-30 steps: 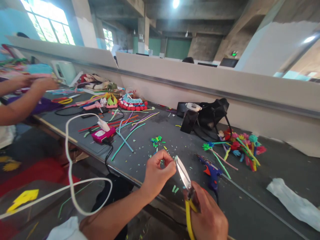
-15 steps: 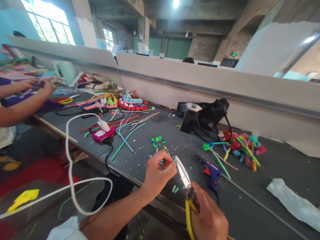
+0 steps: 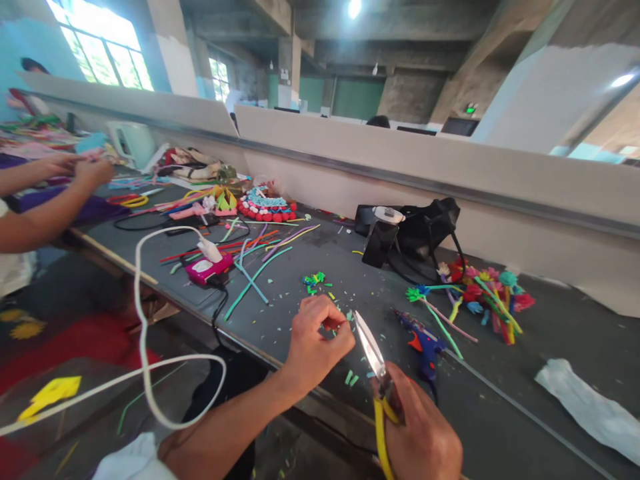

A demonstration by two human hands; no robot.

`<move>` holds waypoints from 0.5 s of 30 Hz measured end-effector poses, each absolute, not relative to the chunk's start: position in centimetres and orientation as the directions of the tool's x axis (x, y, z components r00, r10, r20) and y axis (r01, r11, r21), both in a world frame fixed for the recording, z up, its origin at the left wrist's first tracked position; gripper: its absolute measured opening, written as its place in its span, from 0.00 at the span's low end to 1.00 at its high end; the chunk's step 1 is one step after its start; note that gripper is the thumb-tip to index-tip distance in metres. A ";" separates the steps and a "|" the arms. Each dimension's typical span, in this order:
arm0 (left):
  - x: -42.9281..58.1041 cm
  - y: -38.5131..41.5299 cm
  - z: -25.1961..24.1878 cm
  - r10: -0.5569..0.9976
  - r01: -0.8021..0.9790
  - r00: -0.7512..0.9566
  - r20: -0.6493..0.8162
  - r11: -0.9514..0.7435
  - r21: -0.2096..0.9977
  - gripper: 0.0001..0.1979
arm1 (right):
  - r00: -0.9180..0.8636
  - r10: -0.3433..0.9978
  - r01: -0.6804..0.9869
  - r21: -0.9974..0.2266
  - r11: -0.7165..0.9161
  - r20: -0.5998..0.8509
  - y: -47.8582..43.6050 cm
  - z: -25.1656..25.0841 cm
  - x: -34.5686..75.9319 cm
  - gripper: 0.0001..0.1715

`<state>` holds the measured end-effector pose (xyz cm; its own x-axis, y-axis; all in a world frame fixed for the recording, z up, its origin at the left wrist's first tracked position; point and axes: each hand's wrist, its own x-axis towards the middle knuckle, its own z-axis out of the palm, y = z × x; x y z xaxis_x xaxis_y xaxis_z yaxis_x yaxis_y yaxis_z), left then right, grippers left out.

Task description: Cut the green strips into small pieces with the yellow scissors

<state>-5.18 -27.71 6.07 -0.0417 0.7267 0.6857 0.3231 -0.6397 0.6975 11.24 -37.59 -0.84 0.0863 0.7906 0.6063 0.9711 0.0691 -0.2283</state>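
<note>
My right hand grips the yellow handles of a pair of scissors, whose blades look closed and point up and away from me. Just left of the blade tips, my left hand is in a pinch, thumb against fingertips; whatever lies between them is too small to make out. Small cut green bits lie on the dark table beneath both hands. Beyond my left hand sits a little pile of green, blue and yellow snippets. A blue glue gun rests right of the scissors.
Fuzzy flowers in many colours lie at right, near a black bag and a white cloth. A pink power socket with a looping white cable stands left, by loose fuzzy stems. Another person's hands work at far left.
My hands and the scissors hold nearly the same pose, the blade tips a touch farther from my left fingertips. At far left, the other person's hands have shifted slightly.
</note>
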 end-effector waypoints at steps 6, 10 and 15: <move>-5.4 -27.5 6.0 0.579 0.430 0.021 0.815 -0.741 0.516 0.11 | 0.010 0.771 0.973 -0.183 0.138 0.637 -37.5 -1.0 11.4 0.19; -5.6 -27.6 6.1 0.518 0.473 0.073 0.852 -0.770 0.428 0.11 | -0.002 0.765 0.979 -0.155 0.133 0.644 -37.4 -1.2 11.6 0.18; -5.7 -27.8 6.2 0.485 0.520 0.101 0.869 -0.770 0.370 0.11 | -0.041 0.753 0.987 -0.091 0.134 0.657 -37.5 -0.9 11.6 0.19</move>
<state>-5.73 -27.80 6.25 0.1008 0.4850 0.8687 0.5200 -0.7700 0.3696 11.61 -37.50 -0.88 -0.0415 0.7529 0.6568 0.9868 0.1340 -0.0913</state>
